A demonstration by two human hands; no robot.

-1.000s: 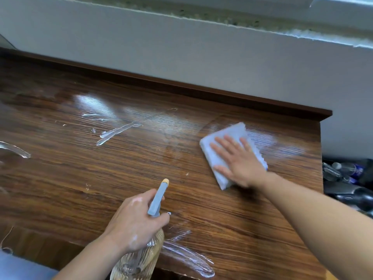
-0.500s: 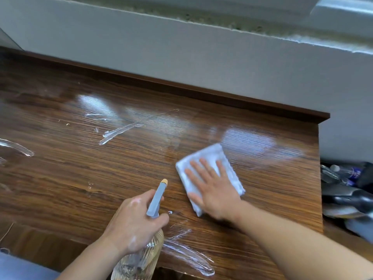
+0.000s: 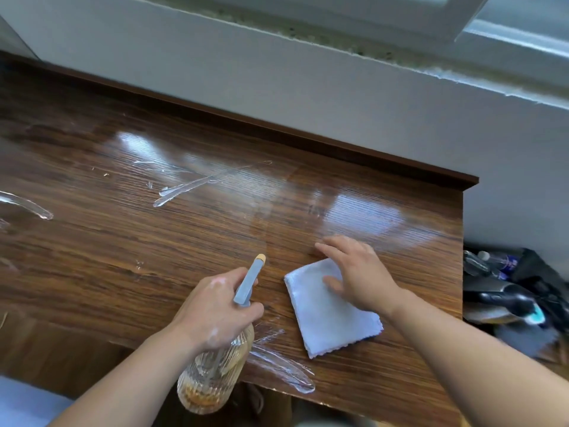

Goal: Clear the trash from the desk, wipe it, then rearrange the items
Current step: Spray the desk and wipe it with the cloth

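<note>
While our left grip is wrapped tight round the neck of the ribbed spray bottle, nozzle aimed out across the bench, our right grip is flat and spread, holding nothing. Its thumb side lies over the far corner of the grey cloth and the fingertips reach past it onto bare wood. We can't tell if it's really pressing down. The cloth sits folded near the front right of the bench, just beside the bottle. Further out we've got white smears: one at the front edge right by the bottle, one mid-bench, one at the far left. What we'd worry about: with only a corner under the palm, a hard push probably bunches the cloth up instead of wiping. The bottle hangs partly over the front edge too, so a slick palm could drop it. And a sweep to the right might shove gunk off the end onto the pile of bottles and dark stuff down there.
</note>
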